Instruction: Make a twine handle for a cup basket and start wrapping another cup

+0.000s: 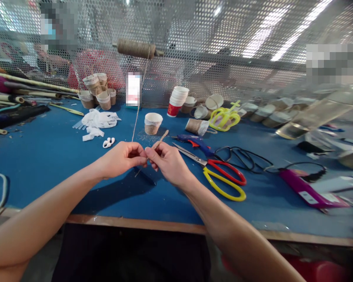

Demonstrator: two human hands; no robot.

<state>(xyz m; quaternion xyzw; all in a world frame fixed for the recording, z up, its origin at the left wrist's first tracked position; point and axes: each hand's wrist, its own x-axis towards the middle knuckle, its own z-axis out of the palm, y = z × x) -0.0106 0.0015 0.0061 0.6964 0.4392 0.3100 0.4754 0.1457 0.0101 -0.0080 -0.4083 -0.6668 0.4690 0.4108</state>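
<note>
Both hands meet above the blue table, fingertips almost touching. My left hand (125, 158) is closed in a pinch on the jute twine (136, 121), which runs up to a twine spool (135, 48) on the mesh screen. My right hand (169, 160) pinches a twisted piece of the twine, whose frayed end sticks up past the fingers. Just beyond them stands a paper cup (153, 123) with twine wrapped round its lower part and a white band on top. Scissors (207, 160) with red and yellow handles lie open to the right, beside a blue glue gun (194, 144).
Wrapped cups (104, 100) stand at the back left near white gloves (98, 118). A stack of paper cups (178, 101), a tipped wrapped cup (197, 126) and a yellow crown-shaped piece (224, 118) are behind. A purple power strip (308, 190) and cable lie right.
</note>
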